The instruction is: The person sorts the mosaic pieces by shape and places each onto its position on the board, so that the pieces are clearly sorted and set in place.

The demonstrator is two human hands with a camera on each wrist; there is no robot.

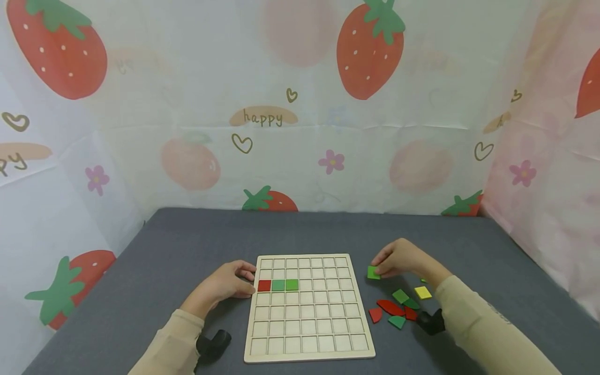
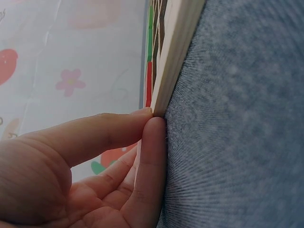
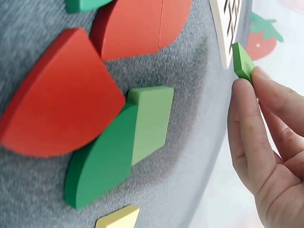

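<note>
My left hand (image 1: pixel 228 284) rests against the left edge of a pale wooden grid board (image 1: pixel 291 327). In the left wrist view its thumb (image 2: pixel 111 128) and a finger touch that edge, both fairly straight. A red square tile (image 1: pixel 264 286), a green square tile (image 1: pixel 278 285) and a light green one (image 1: pixel 292 285) lie side by side in one row of cells, starting from the left. Beyond the board's right edge, my right hand (image 1: pixel 400 259) pinches a light green square tile (image 3: pixel 242 62) between thumb and fingertips, raised over the dark cloth.
Below the right hand lie loose pieces: a yellow square (image 1: pixel 423 292), a light green piece (image 1: pixel 400 296), a dark green one (image 3: pixel 102 159), several red pieces (image 1: pixel 390 307) and a teal-green one (image 1: pixel 397 322). A strawberry-print curtain (image 1: pixel 300 166) stands behind the table.
</note>
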